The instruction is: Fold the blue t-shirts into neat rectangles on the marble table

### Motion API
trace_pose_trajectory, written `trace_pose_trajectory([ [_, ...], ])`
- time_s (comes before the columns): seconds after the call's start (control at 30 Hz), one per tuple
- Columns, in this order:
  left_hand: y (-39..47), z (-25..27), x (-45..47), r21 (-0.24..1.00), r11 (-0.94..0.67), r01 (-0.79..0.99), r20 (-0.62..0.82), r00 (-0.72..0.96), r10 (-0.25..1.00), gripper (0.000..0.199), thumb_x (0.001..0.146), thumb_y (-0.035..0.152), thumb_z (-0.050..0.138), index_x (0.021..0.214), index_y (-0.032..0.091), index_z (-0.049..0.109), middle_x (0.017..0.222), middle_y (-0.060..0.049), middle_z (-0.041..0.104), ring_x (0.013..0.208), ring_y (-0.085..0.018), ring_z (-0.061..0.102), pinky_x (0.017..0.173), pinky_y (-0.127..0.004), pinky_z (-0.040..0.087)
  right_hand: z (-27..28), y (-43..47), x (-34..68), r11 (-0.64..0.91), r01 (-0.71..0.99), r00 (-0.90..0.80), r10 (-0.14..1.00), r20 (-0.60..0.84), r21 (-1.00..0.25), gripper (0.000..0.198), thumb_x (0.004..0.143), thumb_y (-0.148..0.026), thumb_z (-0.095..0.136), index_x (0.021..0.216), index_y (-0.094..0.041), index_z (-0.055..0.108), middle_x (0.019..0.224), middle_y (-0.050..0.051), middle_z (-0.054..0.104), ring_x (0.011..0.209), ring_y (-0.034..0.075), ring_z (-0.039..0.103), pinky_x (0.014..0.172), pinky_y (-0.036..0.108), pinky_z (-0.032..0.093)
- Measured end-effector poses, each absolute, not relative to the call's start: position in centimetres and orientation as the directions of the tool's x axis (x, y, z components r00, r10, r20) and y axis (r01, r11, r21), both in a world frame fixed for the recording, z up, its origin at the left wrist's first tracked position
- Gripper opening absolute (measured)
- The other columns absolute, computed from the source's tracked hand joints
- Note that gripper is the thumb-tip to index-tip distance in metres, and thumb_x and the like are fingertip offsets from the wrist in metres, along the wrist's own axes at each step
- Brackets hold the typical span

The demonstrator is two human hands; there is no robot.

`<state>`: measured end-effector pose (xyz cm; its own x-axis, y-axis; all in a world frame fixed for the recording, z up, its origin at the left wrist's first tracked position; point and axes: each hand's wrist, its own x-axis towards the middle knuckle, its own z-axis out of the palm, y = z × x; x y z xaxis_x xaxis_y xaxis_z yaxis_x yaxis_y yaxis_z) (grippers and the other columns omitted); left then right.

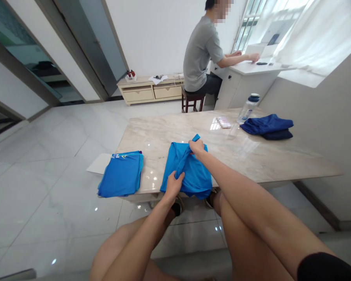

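A bright blue piece of clothing (195,175) lies partly folded on the marble-topped table, its near edge hanging slightly over the front. My left hand (174,183) is closed on a bunched fold near the middle of the cloth. Further up that same fold, my right hand (197,147) pinches it, and a short end of fabric sticks up past the fingers. To the left sits a stack of folded blue clothes (121,174), close to my left hand but apart from it. The garment's exact kind is hard to make out.
The marble table (152,128) also bears dark blue clothes (267,127), a clear bottle (247,109) and a small pinkish packet (224,122). Beyond it, a person (199,54) sits on a stool (193,97) at a white desk (245,74). A low cabinet (137,95) stands along the wall.
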<state>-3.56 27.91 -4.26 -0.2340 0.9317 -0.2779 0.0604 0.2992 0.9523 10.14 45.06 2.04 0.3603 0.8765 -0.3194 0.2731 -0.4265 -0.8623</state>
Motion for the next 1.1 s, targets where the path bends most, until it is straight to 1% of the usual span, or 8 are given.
trace_pose_trajectory([
  [0.2,27.8,-5.0,-6.2,0.975,0.217,0.055,-0.200,-0.220,0.955,0.049,0.086,0.055,0.087,0.116,0.016,0.080,0.120,-0.018,0.083,0.133,-0.040,0.070,0.116,-0.048,0.054,2.3,44.8,8.3,-0.372,0.219,0.290,0.907,-0.304,-0.902,0.014,0.100,-0.029,0.061,0.102,-0.019,0.071,0.098,0.009,0.076,0.078,0.022,0.074,0.061,0.029,0.063],
  [0.37,28.4,-4.8,-7.2,0.969,0.246,0.031,-0.230,-0.264,0.937,0.049,0.086,0.051,0.087,0.118,0.015,0.081,0.117,-0.018,0.084,0.132,-0.040,0.071,0.117,-0.051,0.053,2.1,45.0,6.6,-0.361,0.202,0.277,0.913,-0.300,-0.910,0.021,0.105,-0.033,0.056,0.109,-0.018,0.070,0.097,0.008,0.075,0.081,0.022,0.073,0.065,0.029,0.064],
  [0.6,28.2,-4.9,-7.8,0.949,0.300,0.093,-0.263,-0.284,0.922,0.037,0.087,0.045,0.085,0.109,0.016,0.080,0.114,-0.016,0.084,0.119,-0.034,0.076,0.104,-0.042,0.059,2.2,44.3,5.9,-0.341,0.151,0.135,0.937,-0.323,-0.928,0.019,0.107,-0.039,0.063,0.111,-0.021,0.067,0.097,0.005,0.075,0.075,0.016,0.074,0.063,0.024,0.062],
  [0.7,28.2,-5.0,-8.4,0.937,0.322,0.133,-0.273,-0.295,0.916,0.036,0.087,0.047,0.084,0.104,0.016,0.079,0.111,-0.016,0.084,0.113,-0.033,0.076,0.100,-0.040,0.059,2.7,43.9,6.9,-0.319,0.177,-0.024,0.944,-0.328,-0.931,0.015,0.108,-0.034,0.061,0.107,-0.019,0.065,0.104,0.007,0.076,0.075,0.016,0.074,0.060,0.024,0.061],
  [0.8,28.4,-5.0,-9.2,0.931,0.323,0.170,-0.266,-0.289,0.920,0.037,0.085,0.050,0.085,0.101,0.016,0.077,0.107,-0.015,0.084,0.110,-0.031,0.076,0.096,-0.037,0.059,3.2,43.6,9.0,-0.301,0.280,-0.033,0.946,-0.323,-0.912,0.007,0.101,-0.022,0.069,0.097,-0.017,0.066,0.096,0.008,0.076,0.074,0.017,0.073,0.059,0.023,0.058],
  [0.87,28.7,-4.8,-9.6,0.922,0.321,0.218,-0.254,-0.285,0.924,0.037,0.085,0.051,0.084,0.097,0.017,0.076,0.102,-0.013,0.083,0.107,-0.031,0.075,0.092,-0.036,0.058,3.6,43.3,10.8,-0.211,0.484,-0.076,0.957,-0.281,-0.850,0.009,0.098,-0.016,0.071,0.089,-0.017,0.067,0.085,0.006,0.075,0.074,0.018,0.072,0.061,0.024,0.056],
  [0.97,29.0,-4.7,-10.0,0.878,0.322,0.354,-0.227,-0.284,0.932,0.030,0.089,0.046,0.080,0.093,0.017,0.074,0.095,-0.010,0.081,0.102,-0.029,0.074,0.089,-0.035,0.056,3.8,41.8,13.2,0.079,0.789,-0.279,0.930,-0.240,-0.610,0.017,0.092,-0.013,0.078,0.078,-0.018,0.071,0.075,0.005,0.073,0.082,0.022,0.073,0.073,0.025,0.054],
  [1.1,29.1,-4.5,-10.1,0.809,0.301,0.505,-0.186,-0.266,0.946,0.018,0.094,0.036,0.073,0.093,0.018,0.072,0.097,-0.010,0.079,0.098,-0.028,0.073,0.090,-0.034,0.053,3.1,37.5,15.0,0.343,0.857,-0.477,0.812,-0.337,-0.385,0.019,0.086,-0.030,0.092,0.078,-0.020,0.078,0.084,0.009,0.078,0.091,0.028,0.076,0.080,0.028,0.053],
])
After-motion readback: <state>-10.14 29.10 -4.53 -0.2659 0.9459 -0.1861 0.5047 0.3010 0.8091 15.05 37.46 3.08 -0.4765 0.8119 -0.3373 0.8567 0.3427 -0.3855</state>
